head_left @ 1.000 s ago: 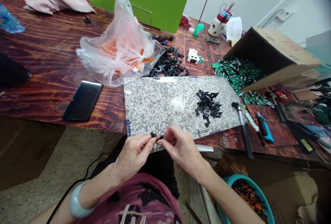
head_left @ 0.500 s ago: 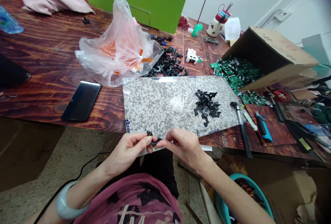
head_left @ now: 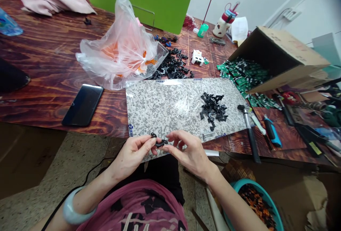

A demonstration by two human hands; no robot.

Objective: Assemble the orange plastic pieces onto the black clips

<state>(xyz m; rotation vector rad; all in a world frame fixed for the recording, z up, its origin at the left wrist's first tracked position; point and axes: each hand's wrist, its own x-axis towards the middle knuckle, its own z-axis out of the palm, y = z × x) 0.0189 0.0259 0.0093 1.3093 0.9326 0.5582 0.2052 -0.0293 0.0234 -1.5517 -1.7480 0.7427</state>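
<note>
1. Black smartphone point(head_left: 83, 105): face up on the wooden tabletop point(head_left: 48, 64), near its front edge.
2. Clear plastic bag point(head_left: 119, 49): knotted, with orange contents, slumped on the tabletop.
3. Left hand point(head_left: 131, 156): closed in a fingertip pinch on a black plastic clip point(head_left: 160, 143), held in the air over the near edge of the sheet. A small black part point(head_left: 153, 135) shows at the clip's upper end; cannot tell whether it is separate.
4. Right hand point(head_left: 193, 154): fingertips closed on the clip's other end, between the hands. The clip looks light, stiff and easily dropped; its ends seem the likeliest hold.
5. Loose black clips point(head_left: 173, 68): heaped on the tabletop behind the sheet.
6. Granite-pattern sheet point(head_left: 160, 113): at the front edge, carrying a heap of black clips point(head_left: 213, 108).
7. Claw hammer point(head_left: 249, 131): lying across the sheet's right corner.
8. Teal basin point(head_left: 246, 182): below the front edge, filled with orange and black pieces point(head_left: 257, 202).
9. Cardboard box point(head_left: 277, 60): on its side near the right edge, green circuit boards point(head_left: 245, 76) spilling from it.
</note>
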